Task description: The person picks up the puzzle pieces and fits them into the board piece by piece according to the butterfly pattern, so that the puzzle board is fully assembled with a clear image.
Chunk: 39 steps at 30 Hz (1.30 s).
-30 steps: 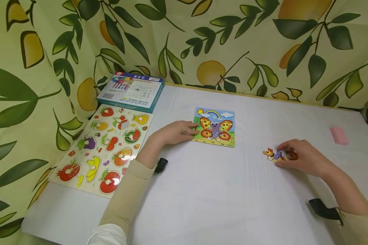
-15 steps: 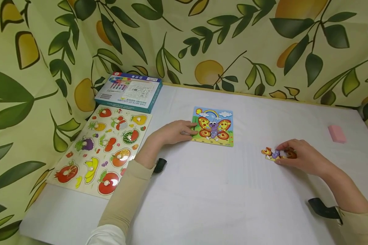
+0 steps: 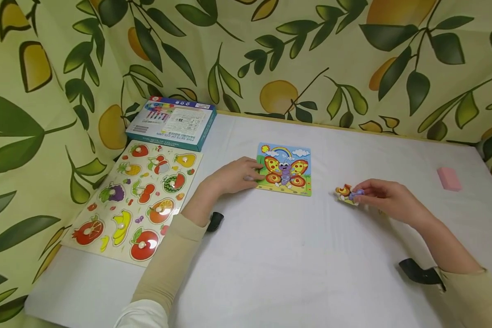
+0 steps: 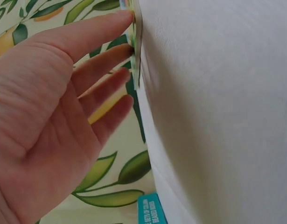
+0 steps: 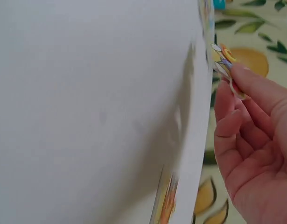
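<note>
My left hand (image 3: 239,176) rests at the left edge of a square picture board (image 3: 284,168) with a purple butterfly, rainbow and sun. In the left wrist view the thumb and fingers are fairly straight, with their tips at the board's edge (image 4: 136,51). To the right, my right hand (image 3: 387,198) pinches a puzzle piece (image 3: 344,193) between thumb and fingers. Orange, purple and white parts show on this piece, and the fingers cover the rest. Beneath the right hand, the right wrist view shows a blurred orange and yellow piece (image 5: 165,198) on the white table.
On the left lies a wooden fruit peg board (image 3: 133,182), partly covered by the left sleeve. A teal and white box (image 3: 172,123) lies behind it. A pink block (image 3: 449,178) sits at the far right. A patterned curtain (image 3: 229,54) hangs behind the table.
My right hand has moved left and slightly away from me with the pinched puzzle piece, towards the butterfly board. The left hand stays at the board's edge.
</note>
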### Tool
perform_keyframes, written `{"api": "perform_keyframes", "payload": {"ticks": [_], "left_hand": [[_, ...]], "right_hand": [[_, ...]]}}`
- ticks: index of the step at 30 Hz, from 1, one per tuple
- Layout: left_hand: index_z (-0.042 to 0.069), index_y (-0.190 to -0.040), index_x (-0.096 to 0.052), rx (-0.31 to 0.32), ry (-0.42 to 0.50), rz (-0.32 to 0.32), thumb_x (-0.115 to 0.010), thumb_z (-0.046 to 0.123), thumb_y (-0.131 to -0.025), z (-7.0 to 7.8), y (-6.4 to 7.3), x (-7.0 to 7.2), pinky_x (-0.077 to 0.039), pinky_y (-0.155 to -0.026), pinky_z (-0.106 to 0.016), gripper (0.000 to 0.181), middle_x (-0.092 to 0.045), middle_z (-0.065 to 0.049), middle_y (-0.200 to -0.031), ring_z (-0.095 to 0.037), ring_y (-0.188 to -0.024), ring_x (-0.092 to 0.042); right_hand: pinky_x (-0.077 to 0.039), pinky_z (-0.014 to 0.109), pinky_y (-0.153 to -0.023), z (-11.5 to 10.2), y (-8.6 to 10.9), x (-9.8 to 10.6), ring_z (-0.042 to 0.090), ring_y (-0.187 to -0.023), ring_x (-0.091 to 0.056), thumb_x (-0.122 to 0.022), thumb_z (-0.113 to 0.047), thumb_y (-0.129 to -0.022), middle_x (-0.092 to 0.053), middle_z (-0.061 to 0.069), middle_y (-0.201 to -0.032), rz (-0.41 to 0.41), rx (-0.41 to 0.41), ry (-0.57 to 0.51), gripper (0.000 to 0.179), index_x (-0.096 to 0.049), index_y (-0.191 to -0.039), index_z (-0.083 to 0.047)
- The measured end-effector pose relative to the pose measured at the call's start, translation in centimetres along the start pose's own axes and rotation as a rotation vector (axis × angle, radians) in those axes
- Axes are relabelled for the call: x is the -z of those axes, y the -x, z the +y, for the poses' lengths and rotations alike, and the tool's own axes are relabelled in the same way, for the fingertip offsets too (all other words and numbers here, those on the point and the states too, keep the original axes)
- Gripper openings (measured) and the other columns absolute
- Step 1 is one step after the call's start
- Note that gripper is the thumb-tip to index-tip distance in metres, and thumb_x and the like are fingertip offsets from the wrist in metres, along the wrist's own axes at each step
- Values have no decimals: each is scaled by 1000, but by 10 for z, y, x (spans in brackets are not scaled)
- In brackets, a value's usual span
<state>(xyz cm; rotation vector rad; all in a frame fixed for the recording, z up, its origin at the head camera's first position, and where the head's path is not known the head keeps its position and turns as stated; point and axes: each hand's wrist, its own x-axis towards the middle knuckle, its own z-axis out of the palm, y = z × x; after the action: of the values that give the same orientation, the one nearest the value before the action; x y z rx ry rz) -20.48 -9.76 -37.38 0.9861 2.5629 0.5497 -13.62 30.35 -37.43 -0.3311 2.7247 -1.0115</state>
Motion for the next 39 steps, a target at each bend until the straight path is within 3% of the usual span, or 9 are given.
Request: {"api": "perform_keyframes", "payload": {"ticks": [7,16,25,29,39], "left_hand": [[8,-135,-59,-37,49,-18,-59,11,-98,3,-2,-1,-27,-114,-35,37,-46,-7,-147,-23,-139,-37],[13,-136,-58,-44,46,-30,-57,11,-99,2,-4,-5,-28,-114,-35,37,-48,-7,-146,-24,-138,-39],[13,-135,-59,-62,1,-20,-58,11,-98,1,-4,-4,-28,-114,-35,37,-50,-8,-144,-24,-137,-40],[15,-137,-58,-43,-29,-25,-56,12,-99,4,-4,-4,-29,-113,-35,38,-50,-8,-144,-23,-136,-41],[25,-140,-56,-40,-209,-18,-53,20,-102,14,0,-6,-38,-106,-37,39,-49,-5,-141,-22,-130,-43]], "right_hand": [[-49,27,-67,-48,-47,-29,20,-83,-59,-73,-44,-86,-68,7,-94,-63,-160,-226,54,-60,-124,-9],[-49,26,-70,-79,-95,-66,19,-80,-60,-72,-33,-89,-66,6,-90,-109,-121,-236,39,-63,-116,-6],[-52,24,-64,-87,-104,-78,18,-72,-62,-74,-24,-89,-64,6,-83,-94,-93,-214,27,-69,-108,-7],[-50,24,-62,-90,-104,-80,18,-71,-62,-75,-24,-87,-66,6,-82,-63,-74,-151,27,-67,-107,-7],[-47,27,-64,-90,-103,-83,19,-73,-58,-78,-24,-85,-65,5,-81,-1,-13,-46,22,-68,-96,-8]]}}
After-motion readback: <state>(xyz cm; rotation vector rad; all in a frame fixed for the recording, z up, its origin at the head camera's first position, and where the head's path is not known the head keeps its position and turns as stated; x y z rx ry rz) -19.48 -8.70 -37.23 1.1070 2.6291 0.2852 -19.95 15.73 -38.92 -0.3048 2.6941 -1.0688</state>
